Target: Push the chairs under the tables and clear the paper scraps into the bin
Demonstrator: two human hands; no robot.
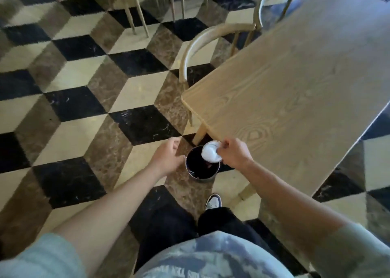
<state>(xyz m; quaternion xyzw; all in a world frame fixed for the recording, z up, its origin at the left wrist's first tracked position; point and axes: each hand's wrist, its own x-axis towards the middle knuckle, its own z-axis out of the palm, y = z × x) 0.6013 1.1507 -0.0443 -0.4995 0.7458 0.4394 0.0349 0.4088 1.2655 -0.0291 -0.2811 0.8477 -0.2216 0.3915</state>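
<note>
The right hand (233, 152) pinches a white paper wad (211, 151) over the bin (201, 175) rim; released off-centre, it could bounce out; the left hand (168, 155), loosely curled, holds nothing.

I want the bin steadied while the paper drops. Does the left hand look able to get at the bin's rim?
Probably yes: the left hand is open right beside the bin, nothing between them; the right hand holds the paper wad over the far side.

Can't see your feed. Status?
Right hand pinches white paper wad over bin. Left hand open beside rim. Nothing blocking.
</note>
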